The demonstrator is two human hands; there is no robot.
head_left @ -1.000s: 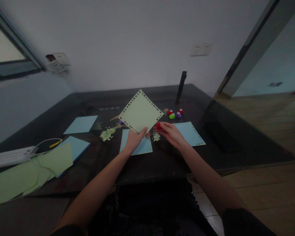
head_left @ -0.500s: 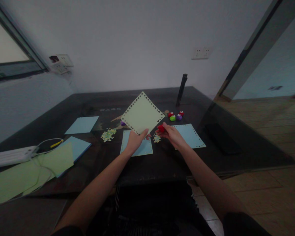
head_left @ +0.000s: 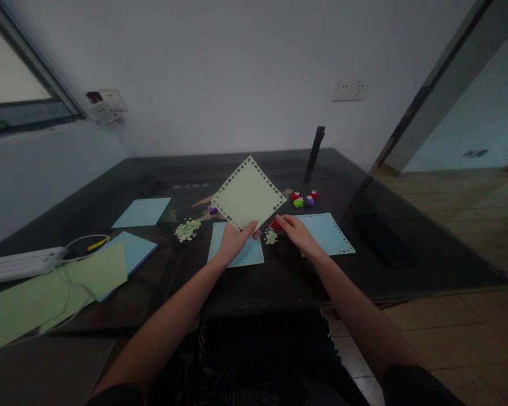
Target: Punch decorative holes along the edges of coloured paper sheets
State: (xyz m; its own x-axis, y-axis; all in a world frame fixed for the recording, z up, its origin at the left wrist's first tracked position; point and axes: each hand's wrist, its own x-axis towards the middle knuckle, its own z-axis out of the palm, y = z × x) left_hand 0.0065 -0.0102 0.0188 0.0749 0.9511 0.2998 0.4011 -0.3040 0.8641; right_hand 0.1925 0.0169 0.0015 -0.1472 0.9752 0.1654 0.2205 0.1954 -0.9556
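My left hand (head_left: 233, 243) grips a pale green sheet of paper (head_left: 249, 192) by its lower corner. The sheet is raised and turned like a diamond, with small shapes punched along its edges. Between the fingers of my right hand (head_left: 294, 230) is a small red craft punch (head_left: 275, 224), just off the sheet's lower right edge. A light blue sheet (head_left: 248, 255) with punched edges lies under my left hand. Another punched blue sheet (head_left: 325, 234) lies beside my right hand. Small punched-out paper bits (head_left: 271, 237) sit below the red punch.
Several red, green and purple punches (head_left: 298, 202) stand behind the right sheet. A purple one (head_left: 213, 210) and a bigger heap of bits (head_left: 188, 230) lie left. Further left are plain sheets (head_left: 141, 212), green paper (head_left: 84, 276) and a white power strip (head_left: 23, 266). A black upright post (head_left: 314, 153) stands behind.
My right hand has turned a little, bringing the red punch slightly lower and left. The green sheet has shifted slightly right in view.
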